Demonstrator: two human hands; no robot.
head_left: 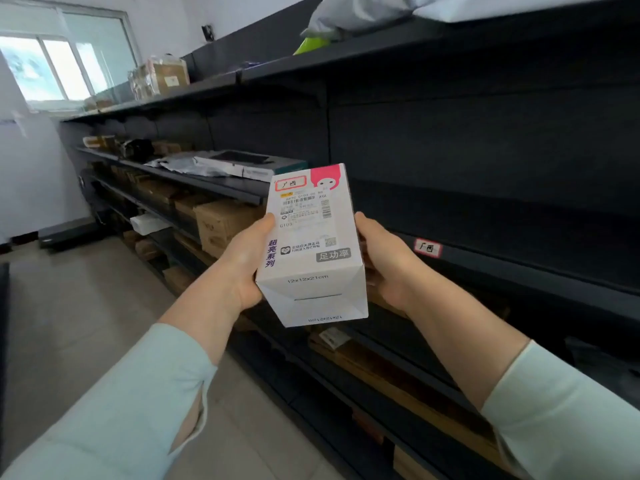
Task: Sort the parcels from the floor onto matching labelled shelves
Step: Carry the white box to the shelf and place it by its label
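Note:
I hold a tall white parcel box [311, 258] with a pink corner and a shipping label in front of the dark shelving. My left hand [247, 261] grips its left side and my right hand [384, 261] grips its right side. A red-framed handwritten tag [290, 184] is stuck at the top of the box. A matching red-framed shelf label [428, 248] sits on the edge of the dark shelf [519, 271] just right of my right hand. The bay behind that label looks dark and bare.
Grey mailer bags [207, 164] and a flat box lie on the shelf to the left. Brown cartons [221, 220] fill lower shelves. Bags [346, 19] rest on the top shelf. Tiled floor [86, 289] opens to the left, with a window [62, 64] beyond.

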